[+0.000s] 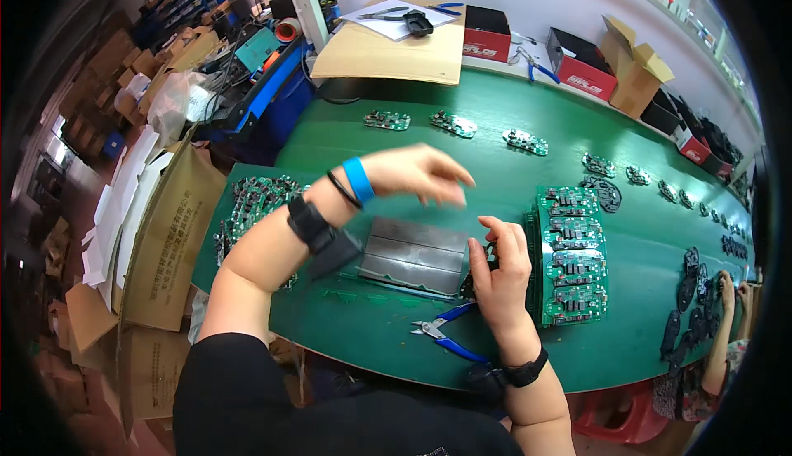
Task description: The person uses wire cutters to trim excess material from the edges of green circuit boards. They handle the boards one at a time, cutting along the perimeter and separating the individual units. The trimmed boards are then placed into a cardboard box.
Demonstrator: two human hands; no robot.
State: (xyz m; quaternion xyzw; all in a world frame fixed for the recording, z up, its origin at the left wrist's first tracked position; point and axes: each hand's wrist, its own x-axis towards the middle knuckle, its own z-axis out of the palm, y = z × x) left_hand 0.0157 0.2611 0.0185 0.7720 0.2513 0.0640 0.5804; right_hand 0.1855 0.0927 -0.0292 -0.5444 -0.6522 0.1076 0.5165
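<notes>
My left hand (421, 174) is above the green table, its fingers stretched out and apart, the tips blurred by motion. Nothing shows in it. Below it lies a dark grey flat block (414, 256) with lines across its top. At the block's right edge is my right hand (502, 279), fingers curled and thumb raised. A small dark piece shows partly behind the thumb, too hidden to name. Just right of that hand stands a stack of green circuit board panels (572, 258). Blue-handled cutting pliers (450, 334) lie open near the front edge.
A pile of circuit boards (262, 204) is at the left. Single boards (452, 124) run in a row along the back toward the right. Cardboard (396, 52) holds tools at the back, beside red-black boxes (487, 35). Another person's hands (728, 289) work at far right.
</notes>
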